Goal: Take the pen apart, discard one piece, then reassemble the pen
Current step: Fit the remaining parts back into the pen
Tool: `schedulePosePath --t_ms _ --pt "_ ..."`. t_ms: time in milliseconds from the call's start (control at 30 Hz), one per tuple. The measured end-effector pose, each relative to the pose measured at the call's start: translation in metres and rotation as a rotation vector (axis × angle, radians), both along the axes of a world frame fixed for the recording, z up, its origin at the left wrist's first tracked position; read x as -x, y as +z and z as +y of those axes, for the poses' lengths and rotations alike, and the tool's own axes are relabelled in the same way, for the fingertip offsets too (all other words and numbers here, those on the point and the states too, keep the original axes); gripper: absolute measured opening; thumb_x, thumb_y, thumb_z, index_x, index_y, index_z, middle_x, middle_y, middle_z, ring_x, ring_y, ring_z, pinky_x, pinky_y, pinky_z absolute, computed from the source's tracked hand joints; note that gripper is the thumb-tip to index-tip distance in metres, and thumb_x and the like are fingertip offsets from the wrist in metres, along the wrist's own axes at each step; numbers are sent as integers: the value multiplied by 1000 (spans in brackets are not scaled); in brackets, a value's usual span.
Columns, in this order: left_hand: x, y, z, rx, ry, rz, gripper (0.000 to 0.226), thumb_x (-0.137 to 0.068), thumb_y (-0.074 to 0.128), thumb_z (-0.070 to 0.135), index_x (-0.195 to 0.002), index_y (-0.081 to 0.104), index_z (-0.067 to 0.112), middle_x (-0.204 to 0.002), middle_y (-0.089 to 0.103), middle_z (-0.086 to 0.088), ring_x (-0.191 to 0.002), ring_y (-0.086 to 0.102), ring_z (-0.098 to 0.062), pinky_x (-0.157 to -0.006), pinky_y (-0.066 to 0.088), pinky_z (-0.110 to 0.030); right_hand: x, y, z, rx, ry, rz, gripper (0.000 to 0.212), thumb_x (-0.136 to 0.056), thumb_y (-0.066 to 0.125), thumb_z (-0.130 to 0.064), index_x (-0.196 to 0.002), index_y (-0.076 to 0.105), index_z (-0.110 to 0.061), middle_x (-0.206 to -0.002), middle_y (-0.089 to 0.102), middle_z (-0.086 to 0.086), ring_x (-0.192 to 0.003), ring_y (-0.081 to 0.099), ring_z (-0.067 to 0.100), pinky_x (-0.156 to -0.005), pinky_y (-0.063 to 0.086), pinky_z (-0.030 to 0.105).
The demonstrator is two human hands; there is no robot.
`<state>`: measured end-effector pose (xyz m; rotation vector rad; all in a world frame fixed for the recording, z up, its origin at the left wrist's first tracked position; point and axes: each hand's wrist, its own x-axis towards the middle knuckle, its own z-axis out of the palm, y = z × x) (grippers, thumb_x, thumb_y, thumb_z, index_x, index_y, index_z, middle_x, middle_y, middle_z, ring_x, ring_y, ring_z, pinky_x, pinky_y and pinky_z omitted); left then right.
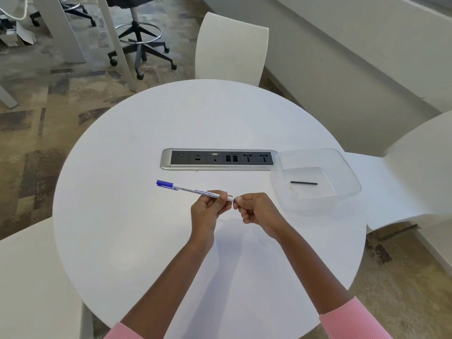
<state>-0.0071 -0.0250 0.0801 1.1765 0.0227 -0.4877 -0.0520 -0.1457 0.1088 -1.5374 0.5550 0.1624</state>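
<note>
Both hands meet above the near-centre of the round white table. Left hand is curled around the pen, fingers pinching the white barrel near its right end. The pen is held off the table, slanting up and away to the left of that hand, blue cap at the far left tip. Printed text runs along the barrel — too small to read.

Right hand is closed in a loose fist just beside the left, thumb and forefinger tips pinched at the pen's right end, where a small blue bit shows between the two hands. Cannot tell whether that bit is seated in the barrel or separate from it.

Beyond and to the right of the right hand sits a clear plastic container on the table edge, open on top. Inside it lies a thin black rod, flat on the bottom, well apart from both hands.

Straight ahead of the hands, past the pen — a recessed power and data strip set into the tabletop, its right end touching or just under the container's rim. Pink sleeves at both forearms. White chairs stand around the table.
</note>
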Motion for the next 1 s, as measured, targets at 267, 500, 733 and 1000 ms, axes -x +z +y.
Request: schedulePosePath --t_ms 267,500,733,1000 --pt "-1 3 -2 69 106 133 10 -86 58 4 -78 64 8 -60 71 4 -61 67 -6 -62 55 -15 7 -8 16 595 -14 -215 9 -90 50 -15 -89 58 -11 -70 60 4 -72 55 17 -68 45 31" --pt "3 3 -4 93 86 153 9 -86 57 5 -79 64 7 -59 70 4 -60 66 -5 -61 54 -14 10 -9 14 1010 60 -387 15 -90 51 -12 -91 61 -1 -81 60 17 -75 54 27 -64 42 32" --pt "2 7 -6 115 12 112 10 -86 57 4 -79 64 7 -63 71 4 -65 67 -7 -64 54 -14 9 0 8 979 72 -386 14 -88 52 -6 -84 62 3 -75 58 20 -70 52 31 -63 38 32" --pt "4 2 -2 61 -44 45 10 -85 58 3 -78 63 8 -64 69 5 -65 66 -8 -68 55 -17 4 8 -1 455 61 -84 32 -85 51 -6 -55 56 -13 -48 45 -2 -49 40 12 -53 34 25"
